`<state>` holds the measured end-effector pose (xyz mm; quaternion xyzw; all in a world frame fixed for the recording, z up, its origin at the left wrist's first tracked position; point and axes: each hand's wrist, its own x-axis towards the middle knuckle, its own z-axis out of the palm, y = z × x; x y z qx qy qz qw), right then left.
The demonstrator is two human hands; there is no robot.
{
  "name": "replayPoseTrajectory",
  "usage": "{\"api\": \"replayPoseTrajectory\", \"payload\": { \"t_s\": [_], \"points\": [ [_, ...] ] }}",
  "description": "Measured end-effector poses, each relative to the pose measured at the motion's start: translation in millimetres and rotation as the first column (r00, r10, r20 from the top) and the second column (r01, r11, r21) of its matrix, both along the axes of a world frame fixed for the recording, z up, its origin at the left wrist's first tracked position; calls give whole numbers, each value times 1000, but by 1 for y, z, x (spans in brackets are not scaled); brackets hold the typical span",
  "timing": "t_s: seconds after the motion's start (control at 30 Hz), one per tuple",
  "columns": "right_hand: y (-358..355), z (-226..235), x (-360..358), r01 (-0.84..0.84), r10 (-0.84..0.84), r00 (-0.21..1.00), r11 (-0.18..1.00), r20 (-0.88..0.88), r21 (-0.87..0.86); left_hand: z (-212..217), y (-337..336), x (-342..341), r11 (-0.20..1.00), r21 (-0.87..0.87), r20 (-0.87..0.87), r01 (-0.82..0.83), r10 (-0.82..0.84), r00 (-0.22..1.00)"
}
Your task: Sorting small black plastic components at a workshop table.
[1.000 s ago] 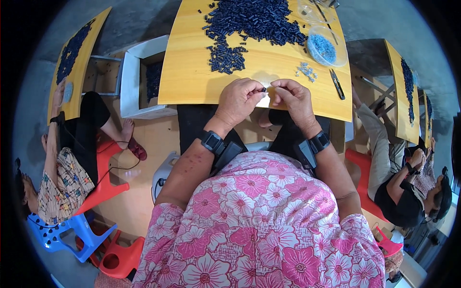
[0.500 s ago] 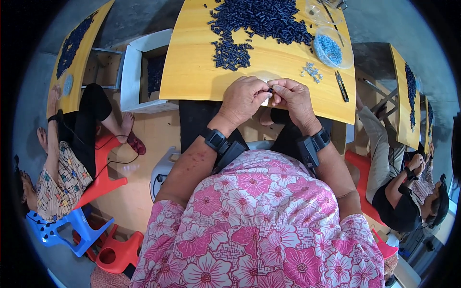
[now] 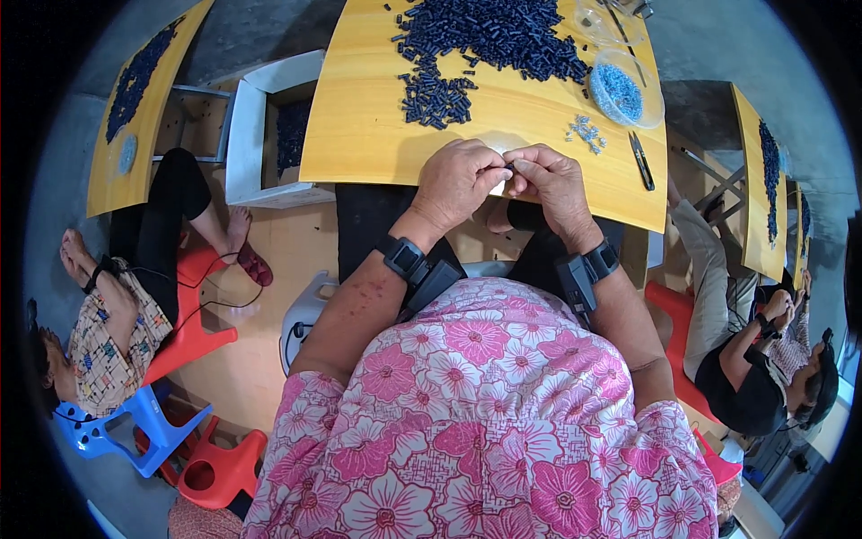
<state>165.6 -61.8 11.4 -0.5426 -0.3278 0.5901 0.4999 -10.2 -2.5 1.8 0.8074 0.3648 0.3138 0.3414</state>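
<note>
Over the near edge of the yellow table, my two hands meet fingertip to fingertip. My left hand (image 3: 460,186) is closed in a pinch, and my right hand (image 3: 549,186) pinches from the other side. Between them is a small black piece (image 3: 511,167), mostly covered by the fingers. It resembles the short black cylinders heaped ahead on the table; a smaller cluster of black cylinders (image 3: 435,99) lies nearer to me. To the right of my hands are a few loose clear-blue bits (image 3: 586,134) and black-handled snips (image 3: 641,161).
A clear round bowl (image 3: 656,115) of tiny blue pieces stands at the table's right, with another clear tray (image 3: 593,22) beyond it. An open white box (image 3: 244,144) adjoins the table's left side. Co-workers sit on both sides; one on the left (image 3: 108,337) has a red stool.
My hands stay together in nearly the same pinch, with only slight finger movement. The co-worker on the left has drawn a hand back from their table and joined both hands.
</note>
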Motion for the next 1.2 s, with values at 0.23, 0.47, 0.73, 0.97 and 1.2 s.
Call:
{"api": "replayPoseTrajectory", "payload": {
  "t_s": [0.23,0.47,0.73,0.97,1.2],
  "points": [
    [1,-6,0,-4,-2,992,999,129,41,-1,0,-1,1000,19,13,10,-10,1000],
    [-4,-11,-10,9,-74,958,973,276,232,-4,0,0,1000,-15,50,-8,9,999],
    [-11,-13,-15,-75,-115,885,921,451,383,-4,2,0,998,-64,86,-14,19,996],
    [-15,-17,-16,107,-151,978,956,145,273,-3,1,0,997,-79,100,-15,23,995],
    [-16,-21,-19,99,-184,949,944,254,315,-4,1,-1,997,-73,94,-21,28,995]
  ]
}}
